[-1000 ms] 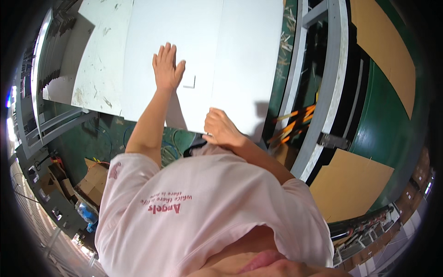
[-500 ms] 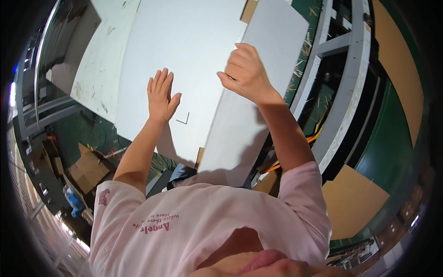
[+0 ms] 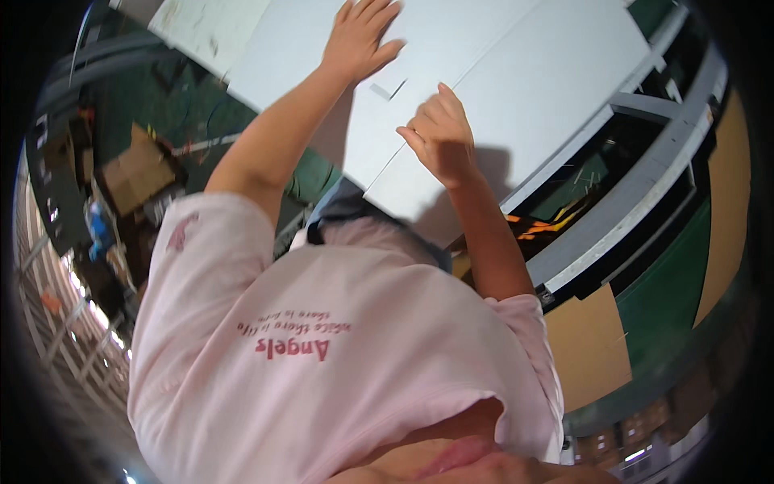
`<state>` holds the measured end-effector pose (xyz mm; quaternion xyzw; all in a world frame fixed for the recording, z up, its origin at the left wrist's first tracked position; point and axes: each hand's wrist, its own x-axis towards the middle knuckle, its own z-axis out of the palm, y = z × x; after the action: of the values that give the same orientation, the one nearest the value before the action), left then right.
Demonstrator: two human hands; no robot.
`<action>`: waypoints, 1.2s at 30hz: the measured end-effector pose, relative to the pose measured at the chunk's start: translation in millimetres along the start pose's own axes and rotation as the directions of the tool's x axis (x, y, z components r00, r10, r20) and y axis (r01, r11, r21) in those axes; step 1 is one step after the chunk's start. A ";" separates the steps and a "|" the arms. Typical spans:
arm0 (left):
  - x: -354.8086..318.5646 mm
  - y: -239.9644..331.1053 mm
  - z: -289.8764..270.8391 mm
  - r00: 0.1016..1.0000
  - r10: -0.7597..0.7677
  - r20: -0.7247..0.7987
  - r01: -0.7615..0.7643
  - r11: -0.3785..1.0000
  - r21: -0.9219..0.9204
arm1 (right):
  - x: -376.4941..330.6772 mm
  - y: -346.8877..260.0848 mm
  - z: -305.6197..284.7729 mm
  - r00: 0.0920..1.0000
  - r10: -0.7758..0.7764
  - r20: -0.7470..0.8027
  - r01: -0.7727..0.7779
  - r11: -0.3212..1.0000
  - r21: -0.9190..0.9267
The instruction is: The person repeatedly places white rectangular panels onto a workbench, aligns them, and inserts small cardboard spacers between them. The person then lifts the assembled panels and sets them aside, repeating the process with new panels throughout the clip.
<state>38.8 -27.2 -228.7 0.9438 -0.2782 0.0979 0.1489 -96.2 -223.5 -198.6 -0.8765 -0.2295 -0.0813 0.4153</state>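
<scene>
Two large white panels lie side by side in front of me, one on the left and one on the right, meeting at a seam. My left hand lies flat with fingers spread on the left panel, just above a small notch. My right hand has its fingers curled over the near edge of the right panel at the seam. My pink shirt fills the lower part of the view.
A grey metal frame runs along the right of the panels, with orange and black cables under it. Brown boards lie at the lower right. Cardboard boxes stand on the green floor at the left.
My right hand rose from near my body to the panel edge at the seam. My left hand stayed flat on the left panel while the view tilted.
</scene>
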 end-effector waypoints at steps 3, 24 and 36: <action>7.2 11.4 -17.1 0.995 -0.049 0.084 0.050 0.999 -0.010 | -9.4 -17.4 18.7 0.998 0.017 -0.061 -0.020 0.998 -0.064; -5.7 10.9 -22.2 0.982 -0.105 0.154 0.107 0.994 -0.002 | 46.0 45.8 -53.7 0.983 -0.134 -0.128 0.097 0.960 -0.264; -9.9 3.5 -15.7 0.993 -0.077 0.085 0.076 0.997 0.015 | 39.6 64.2 -35.3 0.968 0.034 -0.249 -0.115 0.940 -0.320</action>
<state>27.1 -19.8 -215.9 0.9579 -0.2476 0.0531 0.1351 -29.5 -272.6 -207.1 -0.9258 -0.1271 -0.2078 0.2891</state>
